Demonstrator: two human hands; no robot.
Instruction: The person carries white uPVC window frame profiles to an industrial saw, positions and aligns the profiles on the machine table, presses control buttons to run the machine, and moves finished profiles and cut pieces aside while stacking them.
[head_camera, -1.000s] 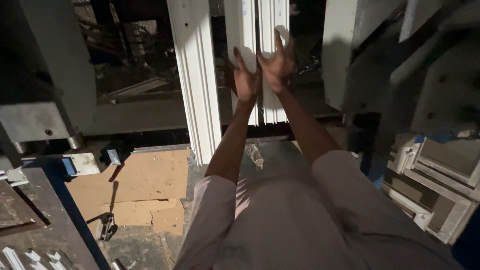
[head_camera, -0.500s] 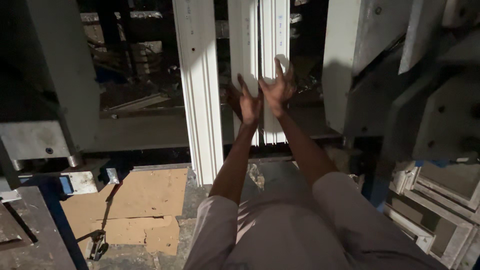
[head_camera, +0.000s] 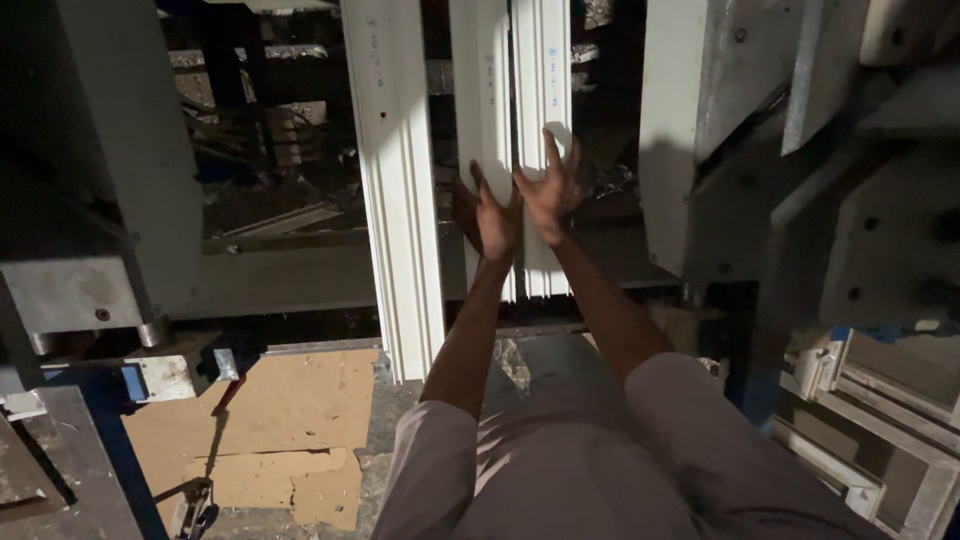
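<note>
**2 open hands at a pair of upright white profiles**

The person reaches forward with both arms toward 2 long white profiles (head_camera: 515, 130) that stand upright, side by side and touching. The left hand (head_camera: 490, 215) is spread, fingers apart, palm turned toward the strips; it grips nothing, and whether its fingertips touch the left strip cannot be told. The right hand (head_camera: 553, 190) is spread as well, just beside the left, its fingers lying over the seam and the lower face of the right strip, apparently touching but closed on nothing.

To the left of the left hand, a little apart, a third white profile (head_camera: 395, 190) leans with its foot near a sheet of brown cardboard (head_camera: 290, 420) on the floor. To the right of the right hand rises a grey metal machine frame (head_camera: 700, 130); more pale frame sections (head_camera: 880, 400) lie low on that side.

The profiles look stiff, ribbed and hollow, so probably light for their length yet unwieldy, apt to tip or swing at the top. Their smooth faces likely offer little friction; the edges and ribs seem the surer hold, with 1 hand on each side.
</note>
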